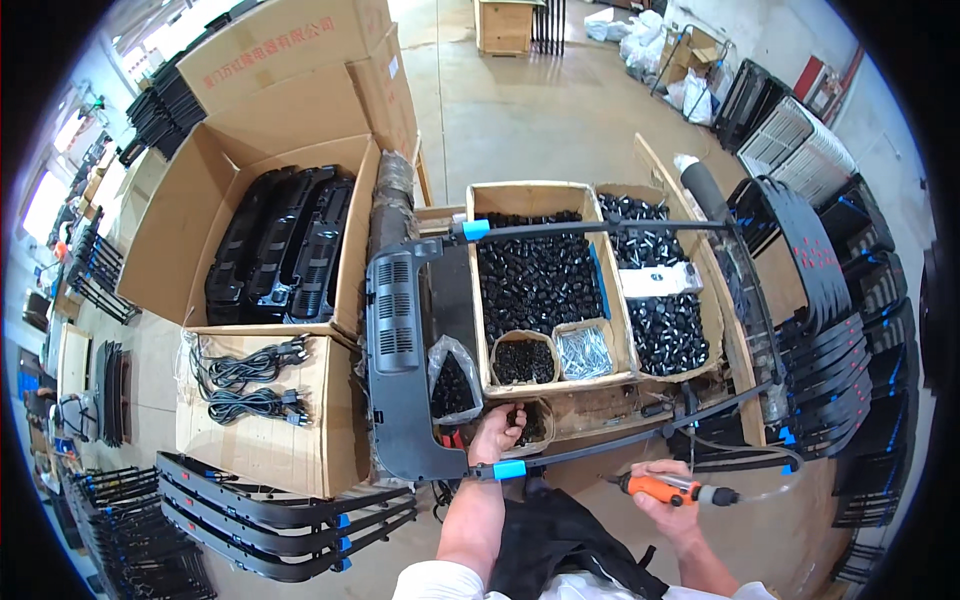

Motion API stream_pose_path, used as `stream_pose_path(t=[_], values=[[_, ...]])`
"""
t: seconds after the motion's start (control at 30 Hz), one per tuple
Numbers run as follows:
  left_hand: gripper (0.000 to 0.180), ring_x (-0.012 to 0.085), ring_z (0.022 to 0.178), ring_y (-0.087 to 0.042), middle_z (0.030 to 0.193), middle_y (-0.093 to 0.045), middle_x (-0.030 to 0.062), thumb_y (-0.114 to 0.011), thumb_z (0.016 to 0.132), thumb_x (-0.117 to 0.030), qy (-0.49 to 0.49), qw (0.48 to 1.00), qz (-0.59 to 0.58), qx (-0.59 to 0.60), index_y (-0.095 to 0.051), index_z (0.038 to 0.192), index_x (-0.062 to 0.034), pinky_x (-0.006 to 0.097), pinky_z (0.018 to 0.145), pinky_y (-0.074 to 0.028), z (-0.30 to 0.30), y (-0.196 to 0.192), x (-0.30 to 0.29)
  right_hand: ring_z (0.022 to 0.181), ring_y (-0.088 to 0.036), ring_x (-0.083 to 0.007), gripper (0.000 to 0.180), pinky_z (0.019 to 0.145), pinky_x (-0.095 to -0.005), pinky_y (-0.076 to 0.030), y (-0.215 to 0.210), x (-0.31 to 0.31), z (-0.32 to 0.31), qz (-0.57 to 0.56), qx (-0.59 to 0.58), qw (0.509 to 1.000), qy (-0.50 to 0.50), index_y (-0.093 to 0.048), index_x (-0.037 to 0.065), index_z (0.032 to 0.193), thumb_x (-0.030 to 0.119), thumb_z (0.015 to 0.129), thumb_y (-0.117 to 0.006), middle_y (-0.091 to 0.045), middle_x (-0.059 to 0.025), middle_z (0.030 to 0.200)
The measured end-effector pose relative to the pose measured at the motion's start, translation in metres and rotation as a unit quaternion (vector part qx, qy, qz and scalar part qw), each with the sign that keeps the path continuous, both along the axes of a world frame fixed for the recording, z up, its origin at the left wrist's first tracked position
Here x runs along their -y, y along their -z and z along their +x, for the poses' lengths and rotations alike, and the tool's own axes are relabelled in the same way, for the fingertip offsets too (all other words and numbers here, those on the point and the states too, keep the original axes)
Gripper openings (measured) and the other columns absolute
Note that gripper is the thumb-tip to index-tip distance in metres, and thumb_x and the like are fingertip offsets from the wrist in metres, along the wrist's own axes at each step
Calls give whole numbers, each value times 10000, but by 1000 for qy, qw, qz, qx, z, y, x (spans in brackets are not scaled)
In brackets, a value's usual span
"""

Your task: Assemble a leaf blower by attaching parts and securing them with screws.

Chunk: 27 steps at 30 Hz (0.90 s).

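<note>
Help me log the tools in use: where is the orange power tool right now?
In the head view, the orange power tool is right of centre near the bottom, in the person's right hand, below the black frame's near bar.

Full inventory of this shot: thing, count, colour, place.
Large frame: 1, black, across the middle
Tape: at least 2 pieces, blue, on the frame
Tall carton: 1, brown, left
Panels: several, black, inside tall carton
Low carton: 1, brown, nearer than tall carton
Cord bundles: 2, black, on low carton
Parts trays: 2, brown, centre
Small parts: uncountable, black, in both trays
Screws or pins: many, silver, in left tray
Packet: 1, white, in right tray
Plastic bag: 1, clear, left of left tray
Stacked frames: many, black, both sides
Tub: 1, brown, nearer than left tray
Screwdriver: 1, orange and black, in right hand
Left hand: 1, bare, fingers at tub
Right hand: 1, bare, gripping screwdriver
</note>
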State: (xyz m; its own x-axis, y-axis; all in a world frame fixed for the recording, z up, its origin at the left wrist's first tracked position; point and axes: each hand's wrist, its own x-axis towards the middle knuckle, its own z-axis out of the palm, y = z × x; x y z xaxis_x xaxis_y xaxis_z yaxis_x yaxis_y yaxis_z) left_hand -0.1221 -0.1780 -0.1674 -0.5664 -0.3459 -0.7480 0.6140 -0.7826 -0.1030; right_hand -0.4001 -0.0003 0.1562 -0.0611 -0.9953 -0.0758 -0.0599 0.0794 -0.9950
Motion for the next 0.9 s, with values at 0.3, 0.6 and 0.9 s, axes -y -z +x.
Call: stream_pose_path(t=[0.3, 0.6, 0.9], values=[[159, 305, 885, -713, 1014, -683, 160, -504, 1105, -160, -102, 994, -44, 19, -591, 1099, -27, 363, 640, -601, -3, -10, -11, 1171, -683, -396, 567, 997, -476, -568, -100, 74, 14, -299, -215, 921, -130, -630, 41, 1258, -5, 743, -862, -715, -191, 1211], [175, 228, 936, -681, 997, -660, 65, -542, 1110, -213, -105, 989, -104, 8, -631, 1086, -65, 448, 892, -603, 9, -17, -19, 1074, -718, -313, 506, 981, -438, -582, -115, 99, 35, -309, -13, 946, -100, -635, 36, 1210, 3, 753, -850, -731, -160, 1159], [274, 205, 1066, -705, 1194, -712, 70, -574, 1099, -245, -107, 964, -244, -4, -665, 1267, -49, 367, 902, -616, 5, -35, -43, 1241, -669, -311, 456, 1069, -435, -541, -122, 131, 45, -238, -45, 944, -223, -645, 27, 1268, -1, 842, -805, -691, -238, 1285]])
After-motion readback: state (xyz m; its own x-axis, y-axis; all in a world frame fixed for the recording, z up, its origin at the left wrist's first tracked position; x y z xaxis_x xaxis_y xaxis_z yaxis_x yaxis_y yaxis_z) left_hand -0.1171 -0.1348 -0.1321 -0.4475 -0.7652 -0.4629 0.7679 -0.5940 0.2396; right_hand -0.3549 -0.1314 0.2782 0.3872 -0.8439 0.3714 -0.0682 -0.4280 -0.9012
